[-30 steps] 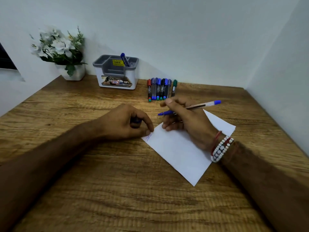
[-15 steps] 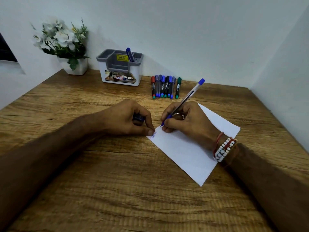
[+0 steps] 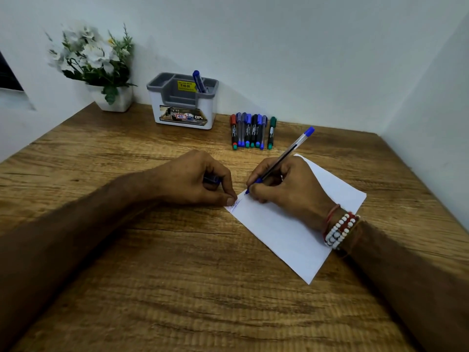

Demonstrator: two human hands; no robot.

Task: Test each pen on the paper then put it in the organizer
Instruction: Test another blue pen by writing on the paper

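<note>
Writing hand: right hand [image 3: 286, 189], fingers and thumb pinched together round the lower barrel of the pen [image 3: 291, 149]; heel of the hand rests on the paper [image 3: 286, 237].
Pen, look: slim clear barrel, dark ink tube visible inside, blue plug at the top end, blue section near the tip.
Pen, place: tilted, top end leaning away to the far right; tip down at the paper's near-left corner, just beside a blue scribble [image 3: 235, 206].
Left hand [image 3: 195, 181]: fingers curled over a small dark blue piece [image 3: 212, 179]; thumb tip pressed on the paper's corner.
Paper: white sheet, lying skewed on the wooden table [image 3: 177, 288].
Organizer [image 3: 162, 105]: white body, grey divided top, yellow price sticker [image 3: 186, 85]; one blue pen [image 3: 197, 81] stands tilted in the right-hand compartment.
Loose pens [image 3: 250, 130]: row lying side by side, right of the organizer; green-capped one [image 3: 271, 132] slightly apart.
Right wrist: bead bracelets [image 3: 340, 232].
Far left corner: white flowers [image 3: 88, 52] in a white pot [image 3: 114, 100].
</note>
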